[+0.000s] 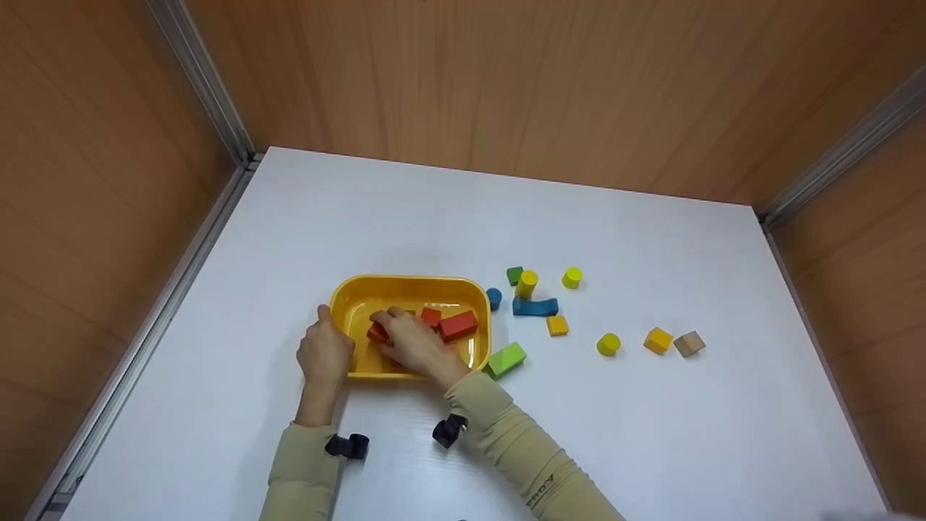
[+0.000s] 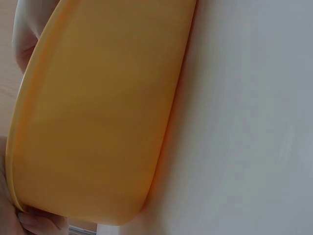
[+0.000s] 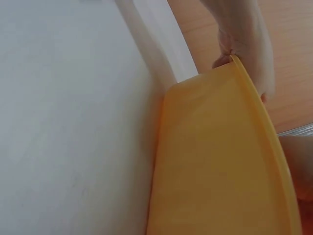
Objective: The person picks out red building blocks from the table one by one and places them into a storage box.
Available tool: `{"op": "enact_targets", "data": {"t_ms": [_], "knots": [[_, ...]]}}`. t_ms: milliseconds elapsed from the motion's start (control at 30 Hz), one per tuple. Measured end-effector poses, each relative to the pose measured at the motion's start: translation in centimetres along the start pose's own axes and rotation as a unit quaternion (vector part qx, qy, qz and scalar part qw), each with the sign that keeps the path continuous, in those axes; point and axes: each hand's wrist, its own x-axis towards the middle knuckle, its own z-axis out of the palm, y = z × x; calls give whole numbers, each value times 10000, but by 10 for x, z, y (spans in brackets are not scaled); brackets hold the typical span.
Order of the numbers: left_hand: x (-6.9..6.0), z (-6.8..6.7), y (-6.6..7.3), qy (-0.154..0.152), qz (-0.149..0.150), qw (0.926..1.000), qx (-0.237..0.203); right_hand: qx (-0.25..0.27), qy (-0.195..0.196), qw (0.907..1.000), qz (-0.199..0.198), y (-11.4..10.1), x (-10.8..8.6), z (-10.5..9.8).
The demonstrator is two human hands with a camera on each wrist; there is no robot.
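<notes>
A yellow plastic tray (image 1: 463, 284) with rounded corners rests on the white table, several red blocks (image 1: 459, 326) inside it. My left hand (image 1: 325, 352) grips the tray's left rim; in the left wrist view its fingers curl round the corner. Reaching over the near rim, my right hand (image 1: 416, 341) is inside the tray. A red block (image 1: 377, 333) shows between its thumb and fingers, which pinch it. The palm hides part of the tray floor and some blocks. In the right wrist view the tray's outer wall (image 3: 215, 161) covers most of the right hand's work.
Right of the tray lie a light green block (image 1: 506, 359), a blue cylinder (image 1: 494, 298), a blue curved block (image 1: 535, 307), a green block (image 1: 514, 275), several yellow pieces (image 1: 527, 284) and a plain wooden cube (image 1: 689, 344). Wooden panels (image 1: 470, 87) enclose the table's back and sides.
</notes>
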Motion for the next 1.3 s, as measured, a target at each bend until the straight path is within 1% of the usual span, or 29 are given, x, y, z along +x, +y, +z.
{"op": "enact_targets", "data": {"t_ms": [167,400,633,733,900,1000,1133,1300], "knots": [[1,0,0,-71,-46,10000,13,72,-110,9999,100,2,2,5],[1,-1,1,-26,-48,10000,59,130,-213,9996,165,2,4,10],[0,-1,1,19,-98,9999,88,140,-433,9987,244,-2,5,11],[0,-1,1,9,-90,9999,84,54,-510,9983,263,-2,5,12],[1,-2,2,5,-71,9999,104,-190,-480,9985,157,-4,6,13],[1,-1,1,-27,-106,9999,110,-327,-508,9980,167,-5,6,13],[1,0,1,-104,-171,9997,127,-361,-573,9975,184,-5,5,14],[1,0,2,-100,-209,9996,155,-401,-508,9979,96,-5,6,16]]}}
